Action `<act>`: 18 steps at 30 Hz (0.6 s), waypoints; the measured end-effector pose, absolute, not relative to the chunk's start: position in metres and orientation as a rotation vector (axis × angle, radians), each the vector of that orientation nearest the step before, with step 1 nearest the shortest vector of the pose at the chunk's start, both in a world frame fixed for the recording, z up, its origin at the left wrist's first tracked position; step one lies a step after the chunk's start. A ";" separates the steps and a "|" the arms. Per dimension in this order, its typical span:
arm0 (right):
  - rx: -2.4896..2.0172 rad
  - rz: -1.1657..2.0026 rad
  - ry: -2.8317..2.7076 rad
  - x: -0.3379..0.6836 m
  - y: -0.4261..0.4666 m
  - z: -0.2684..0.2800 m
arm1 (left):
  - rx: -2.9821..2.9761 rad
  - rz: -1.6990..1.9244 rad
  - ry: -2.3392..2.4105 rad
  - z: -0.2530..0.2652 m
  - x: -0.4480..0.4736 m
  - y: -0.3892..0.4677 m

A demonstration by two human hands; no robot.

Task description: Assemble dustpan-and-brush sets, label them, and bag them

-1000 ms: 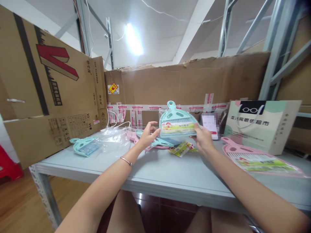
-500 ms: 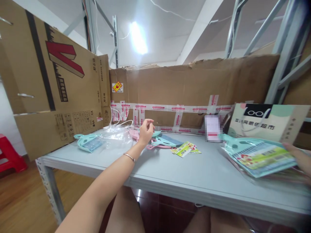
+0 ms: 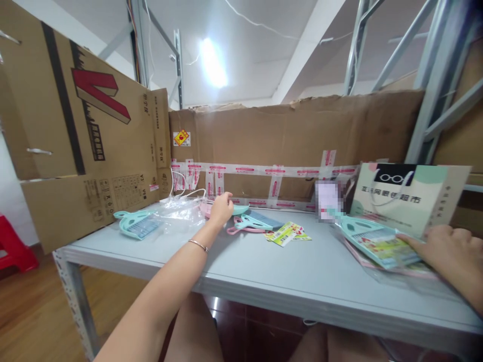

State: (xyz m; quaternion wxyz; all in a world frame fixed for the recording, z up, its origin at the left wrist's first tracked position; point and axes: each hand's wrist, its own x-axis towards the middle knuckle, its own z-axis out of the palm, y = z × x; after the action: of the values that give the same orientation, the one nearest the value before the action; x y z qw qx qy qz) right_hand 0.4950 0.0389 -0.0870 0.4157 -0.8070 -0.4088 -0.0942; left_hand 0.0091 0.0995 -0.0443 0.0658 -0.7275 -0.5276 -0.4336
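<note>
My left hand (image 3: 222,207) reaches to the back of the table, over a loose pile of small dustpans and brushes. Its fingers are curled; what they hold, if anything, is hidden. Beside it lie a pink dustpan (image 3: 206,208), a teal dustpan (image 3: 241,209) and a teal brush (image 3: 260,220) with blue-grey bristles. At the right, my right hand (image 3: 449,254) is closed on the edge of a bagged dustpan set (image 3: 377,240), thumb on top. This set is teal over pink, with a printed card inside clear plastic.
Printed cards (image 3: 287,234) lie mid-table. To the left are another teal dustpan set (image 3: 138,224) and clear plastic bags (image 3: 181,213). A paper bag (image 3: 400,201) and a blurred upright item (image 3: 328,198) stand at the back right. Cardboard (image 3: 256,136) walls the back; a large carton (image 3: 113,166) stands left.
My right hand has moved left into fuller view, and the bagged set has shifted left and lies lower on the table. My left hand has dropped slightly toward the pile.
</note>
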 end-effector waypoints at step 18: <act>-1.097 -0.462 -1.401 0.296 0.094 -0.011 | -1.935 -0.950 -0.894 -0.027 0.015 0.073</act>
State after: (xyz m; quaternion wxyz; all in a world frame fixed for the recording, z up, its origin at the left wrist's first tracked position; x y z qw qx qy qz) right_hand 0.2957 0.0936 -0.0110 0.6066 -0.4743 -0.6059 -0.1998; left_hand 0.0154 0.0731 -0.0274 0.3932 -0.7623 -0.3524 -0.3744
